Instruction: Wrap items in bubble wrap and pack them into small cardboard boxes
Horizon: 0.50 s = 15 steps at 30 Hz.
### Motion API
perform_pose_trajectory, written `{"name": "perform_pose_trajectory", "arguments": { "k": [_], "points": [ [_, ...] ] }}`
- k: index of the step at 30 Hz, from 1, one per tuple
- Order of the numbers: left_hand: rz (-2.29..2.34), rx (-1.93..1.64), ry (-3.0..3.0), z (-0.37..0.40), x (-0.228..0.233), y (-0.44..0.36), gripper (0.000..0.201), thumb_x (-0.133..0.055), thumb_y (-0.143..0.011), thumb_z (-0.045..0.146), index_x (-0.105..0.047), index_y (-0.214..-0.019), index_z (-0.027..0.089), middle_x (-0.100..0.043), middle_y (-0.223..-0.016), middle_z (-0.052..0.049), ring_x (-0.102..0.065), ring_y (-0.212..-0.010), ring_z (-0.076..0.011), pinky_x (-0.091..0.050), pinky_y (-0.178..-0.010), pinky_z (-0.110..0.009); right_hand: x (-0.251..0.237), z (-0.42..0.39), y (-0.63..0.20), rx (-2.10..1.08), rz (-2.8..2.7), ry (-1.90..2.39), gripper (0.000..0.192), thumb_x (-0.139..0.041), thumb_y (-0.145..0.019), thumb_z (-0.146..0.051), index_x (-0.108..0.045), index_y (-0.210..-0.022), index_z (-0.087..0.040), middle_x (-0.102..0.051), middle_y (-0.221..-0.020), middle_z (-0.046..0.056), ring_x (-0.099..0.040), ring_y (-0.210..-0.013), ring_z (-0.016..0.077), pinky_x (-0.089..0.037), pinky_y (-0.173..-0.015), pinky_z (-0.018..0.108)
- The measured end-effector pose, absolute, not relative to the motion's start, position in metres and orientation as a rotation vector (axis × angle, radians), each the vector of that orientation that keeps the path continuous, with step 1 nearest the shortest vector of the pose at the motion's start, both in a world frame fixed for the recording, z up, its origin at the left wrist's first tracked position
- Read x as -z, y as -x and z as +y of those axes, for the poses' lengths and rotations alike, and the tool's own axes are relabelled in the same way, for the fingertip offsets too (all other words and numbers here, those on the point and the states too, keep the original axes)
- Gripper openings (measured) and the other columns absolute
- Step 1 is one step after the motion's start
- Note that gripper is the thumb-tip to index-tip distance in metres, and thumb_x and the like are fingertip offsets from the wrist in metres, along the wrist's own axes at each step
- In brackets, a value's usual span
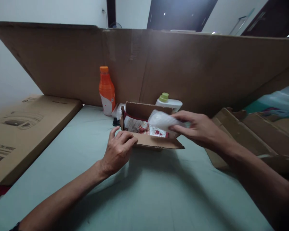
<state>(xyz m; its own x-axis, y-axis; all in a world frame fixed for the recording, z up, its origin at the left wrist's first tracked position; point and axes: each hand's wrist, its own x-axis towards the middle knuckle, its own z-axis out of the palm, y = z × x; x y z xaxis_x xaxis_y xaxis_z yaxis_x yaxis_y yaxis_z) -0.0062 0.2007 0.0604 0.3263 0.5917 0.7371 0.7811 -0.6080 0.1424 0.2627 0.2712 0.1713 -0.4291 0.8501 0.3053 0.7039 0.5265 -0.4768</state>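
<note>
Pale green cloth (173, 192), backed by a cardboard panel (183, 64). Right hand (195, 126): thumb and fingers closed on a white packet (162, 118), blurred. Below the grip: small open carton (159, 141), printed pouch (137, 125) inside. Left of the grip: left hand (120, 146), fingers curled at the carton's near rim; whether they pinch it, cannot tell. Beyond the grip: white bottle (172, 104), green-capped; farther left, orange bottle (106, 89).
</note>
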Motion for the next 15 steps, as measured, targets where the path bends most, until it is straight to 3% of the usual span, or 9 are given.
{"name": "perform_pose_trajectory", "arguments": {
  "k": [7,11,15],
  "points": [
    [-1.247,1.174,2.388,0.210,-0.064,0.007,0.023,-0.050,-0.096,0.013,-0.068,-0.105,0.022,-0.071,-0.097,-0.004,-0.065,-0.092,-0.0197,-0.034,-0.111,-0.050,-0.117,0.337,-0.207,-0.480,-2.803,1.278,0.006,-0.073,-0.071,-0.024,-0.077,-0.075,-0.027,-0.074,-0.069,0.000,-0.067,-0.063,0.0199,-0.045,-0.060,0.029],
    [-1.267,1.291,2.295,0.212,-0.068,0.009,0.026,-0.054,-0.094,0.013,-0.065,-0.116,0.023,-0.068,-0.105,-0.007,-0.063,-0.099,-0.0221,-0.039,-0.109,-0.050,-0.133,0.327,-0.216,-0.446,-2.740,1.266,0.025,-0.072,-0.073,-0.025,-0.079,-0.097,-0.028,-0.079,-0.094,0.003,-0.072,-0.086,0.0265,-0.052,-0.073,0.034],
    [-1.445,1.605,2.103,0.211,-0.058,0.024,0.053,-0.063,-0.091,0.022,-0.049,-0.142,0.025,-0.059,-0.131,-0.012,-0.056,-0.123,-0.0282,-0.044,-0.107,-0.049,-0.161,0.281,-0.270,-0.198,-2.153,1.433,0.030,-0.063,-0.084,-0.040,-0.076,-0.104,-0.023,-0.077,-0.108,0.008,-0.070,-0.095,0.0265,-0.053,-0.082,0.040]
  ]
}}
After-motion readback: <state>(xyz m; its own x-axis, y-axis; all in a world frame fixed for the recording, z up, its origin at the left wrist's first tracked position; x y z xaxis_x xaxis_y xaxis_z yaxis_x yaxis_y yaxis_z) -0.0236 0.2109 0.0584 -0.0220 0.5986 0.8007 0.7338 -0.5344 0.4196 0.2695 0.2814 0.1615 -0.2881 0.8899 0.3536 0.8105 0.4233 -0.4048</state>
